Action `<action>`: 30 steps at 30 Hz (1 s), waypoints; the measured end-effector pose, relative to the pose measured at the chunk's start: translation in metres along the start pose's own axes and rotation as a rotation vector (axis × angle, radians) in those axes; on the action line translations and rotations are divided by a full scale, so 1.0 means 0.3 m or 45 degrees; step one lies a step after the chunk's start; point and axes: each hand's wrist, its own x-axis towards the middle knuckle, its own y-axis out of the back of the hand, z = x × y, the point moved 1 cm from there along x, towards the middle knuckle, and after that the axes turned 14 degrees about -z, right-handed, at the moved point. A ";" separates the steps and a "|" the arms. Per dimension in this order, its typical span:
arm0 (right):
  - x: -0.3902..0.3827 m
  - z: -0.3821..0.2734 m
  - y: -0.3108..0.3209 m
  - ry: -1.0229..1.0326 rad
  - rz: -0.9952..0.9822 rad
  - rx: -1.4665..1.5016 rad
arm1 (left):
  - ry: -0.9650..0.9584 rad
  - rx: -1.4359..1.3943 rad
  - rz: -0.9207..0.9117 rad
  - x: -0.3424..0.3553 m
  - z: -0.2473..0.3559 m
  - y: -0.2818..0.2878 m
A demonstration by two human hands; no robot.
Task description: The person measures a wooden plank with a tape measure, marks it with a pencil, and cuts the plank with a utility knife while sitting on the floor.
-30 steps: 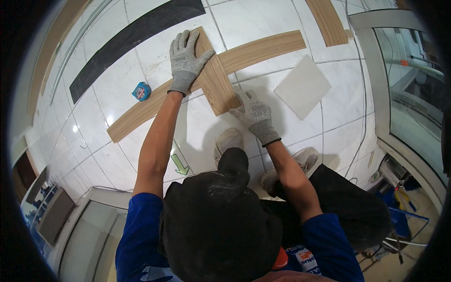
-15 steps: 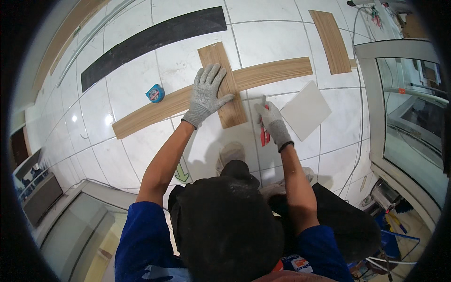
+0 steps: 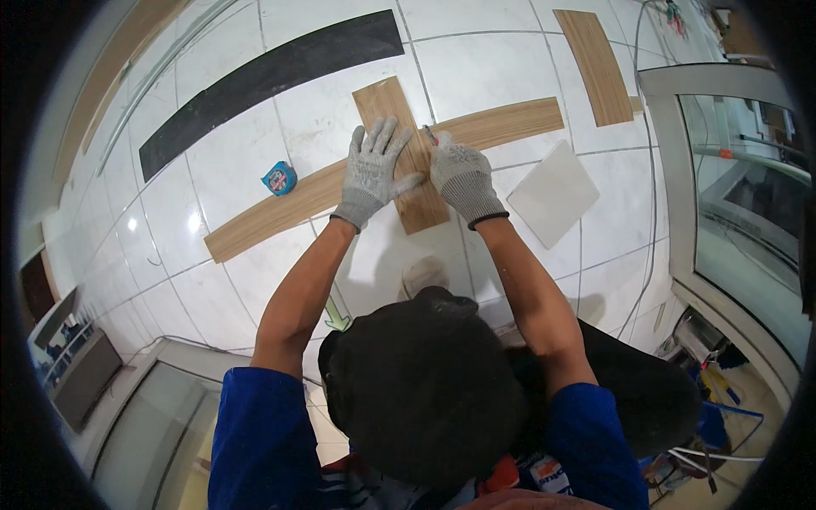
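Observation:
A long wood-grain plank (image 3: 501,124) lies across the white tiles. A shorter wood-grain plank (image 3: 422,212) lies crosswise on top of it. My left hand (image 3: 372,172), in a grey knit glove, presses flat on the left side of the short plank, fingers spread and thumb out. My right hand (image 3: 462,178), gloved alike, is closed around a red utility knife (image 3: 431,136). Only the knife's front end shows, by the short plank's right edge where the planks cross; the glove hides the handle.
A blue tape measure (image 3: 280,178) sits beyond the long plank. A black strip (image 3: 272,81) lies farther off. At right are a white square tile (image 3: 554,195), another wood-grain plank (image 3: 595,68), a cable and a glazed metal frame (image 3: 671,153). A green arrow (image 3: 337,316) is near my left forearm.
My right hand has moved forward and left with the knife, from beside the white tile to the short plank's right edge. My left hand stays on the short plank.

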 end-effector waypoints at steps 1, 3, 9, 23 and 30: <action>0.013 -0.006 -0.010 -0.004 -0.002 0.007 | 0.013 0.025 0.000 0.000 -0.001 0.004; 0.033 -0.010 -0.027 -0.031 -0.011 -0.033 | 0.010 0.030 -0.019 0.002 0.002 0.014; 0.044 -0.037 -0.010 -0.033 -0.045 -0.002 | -0.037 -0.019 0.036 0.009 -0.005 0.014; 0.075 -0.081 -0.007 -0.149 -0.215 0.055 | 0.013 0.027 0.028 0.024 -0.016 -0.013; 0.045 -0.098 0.011 -0.189 -0.280 0.152 | 0.016 0.075 0.037 0.013 -0.027 -0.039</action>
